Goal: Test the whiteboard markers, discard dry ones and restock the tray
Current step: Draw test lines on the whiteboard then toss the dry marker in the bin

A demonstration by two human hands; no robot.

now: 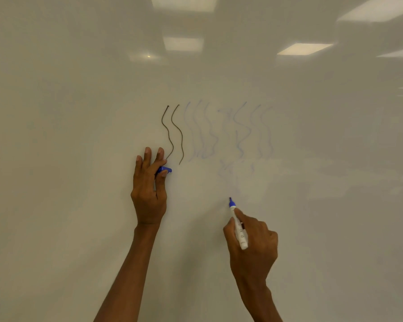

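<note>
A whiteboard fills the whole view. My right hand grips a white marker with a blue tip, its tip touching the board low at the centre. My left hand lies against the board with its fingers spread upward, and it pinches a blue marker cap between thumb and forefinger. Two dark wavy lines stand just above my left hand. To their right run several faint blue wavy lines, some barely visible.
Ceiling lights reflect in the upper part of the board. No tray, bin or other markers are in view.
</note>
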